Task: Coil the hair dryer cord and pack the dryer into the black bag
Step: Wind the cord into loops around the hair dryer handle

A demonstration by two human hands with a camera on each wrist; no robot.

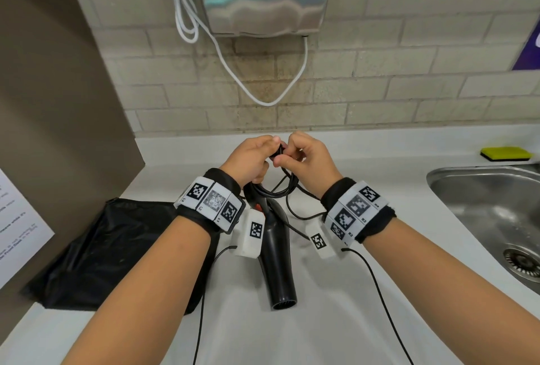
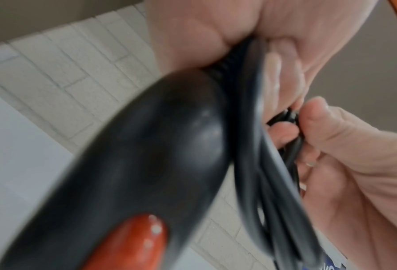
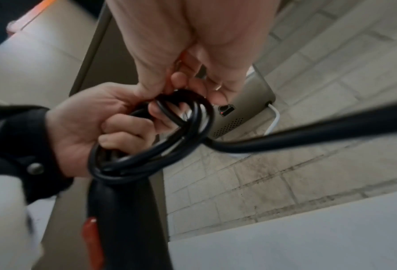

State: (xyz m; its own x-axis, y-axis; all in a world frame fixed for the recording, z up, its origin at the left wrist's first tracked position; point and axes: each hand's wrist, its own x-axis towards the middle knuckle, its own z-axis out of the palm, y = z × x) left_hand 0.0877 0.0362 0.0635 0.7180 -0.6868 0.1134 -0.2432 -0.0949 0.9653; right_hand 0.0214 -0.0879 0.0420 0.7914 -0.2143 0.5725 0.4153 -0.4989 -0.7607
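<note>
A white counter [image 1: 336,291] is bounded by a brown panel on the left, a tiled wall at the far side and a steel sink [image 1: 482,206] on the right; bare surface lies open in the near middle. The black bag [image 1: 111,250] is spread flat at the left, close to the counter's near-left edge. The hair dryer [image 1: 276,256] is held above the counter, its long axis running near to far, with the open nozzle toward the near side and the handle end far, up at the hands. The coiled cord [image 3: 151,146] is gripped by the curled fingers of the left hand [image 1: 251,160] (several loops are gathered there). The cord seems to be pinched by the right hand [image 1: 304,160] just beside the left, though its fingertips are partly hidden. A yellow sponge [image 1: 507,153] lies beyond the sink.
</note>
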